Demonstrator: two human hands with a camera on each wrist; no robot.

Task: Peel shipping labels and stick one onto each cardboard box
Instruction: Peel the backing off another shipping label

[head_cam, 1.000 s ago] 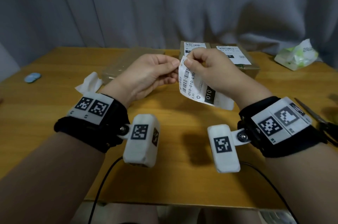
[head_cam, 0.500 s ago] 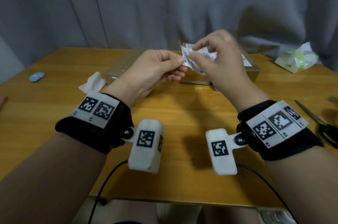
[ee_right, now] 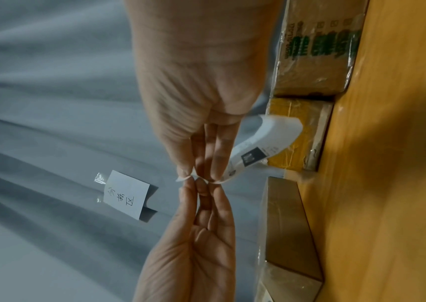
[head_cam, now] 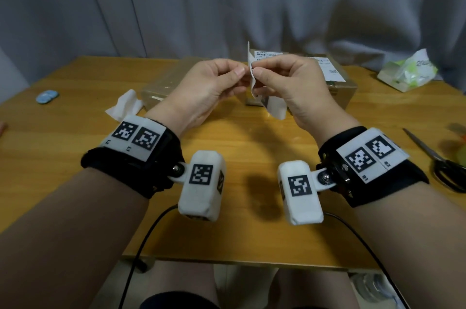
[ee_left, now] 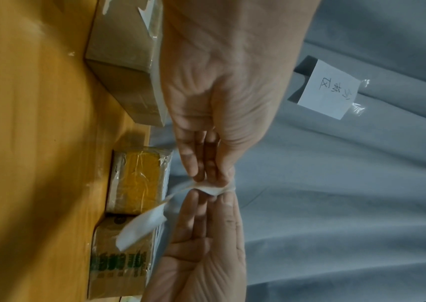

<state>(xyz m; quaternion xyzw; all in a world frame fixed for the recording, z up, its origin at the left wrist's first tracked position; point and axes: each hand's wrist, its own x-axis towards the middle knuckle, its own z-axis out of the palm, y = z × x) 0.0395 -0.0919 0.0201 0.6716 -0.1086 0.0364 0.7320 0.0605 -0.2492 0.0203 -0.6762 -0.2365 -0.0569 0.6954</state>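
1. Pinching the top edge of a shipping label (head_cam: pixel 252 74) between thumb and fingertips, my left hand (head_cam: pixel 204 89) and right hand (head_cam: pixel 290 87) meet in the air above the wooden surface (head_cam: pixel 239 137), well clear of it.
2. From the head view the label hangs down behind my right hand, its lower white end (head_cam: pixel 276 109) showing below the palm.
3. Only the right wrist view shows the label's printed face, a black block (ee_right: pixel 253 157) on it, curling away from my fingers (ee_right: pixel 219 155).
4. The left wrist view shows instead its plain white back (ee_left: pixel 142 228), blurred, and both thumbs pressed to the crumpled corner (ee_left: pixel 210 189).
5. Beyond my hands lie the cardboard boxes: an unlabelled one (head_cam: pixel 161 84) to the left, two labelled ones (head_cam: pixel 338 82) to the right.
6. The wrist views alone reveal the yellow tape on the middle box (ee_left: pixel 142 179).
7. A tissue (head_cam: pixel 126 105) lies left, scissors (head_cam: pixel 438 162) right.
8. Farthest, the grey curtain (head_cam: pixel 227 6); only the wrist cameras catch the handwritten note (ee_right: pixel 126 194) on it.
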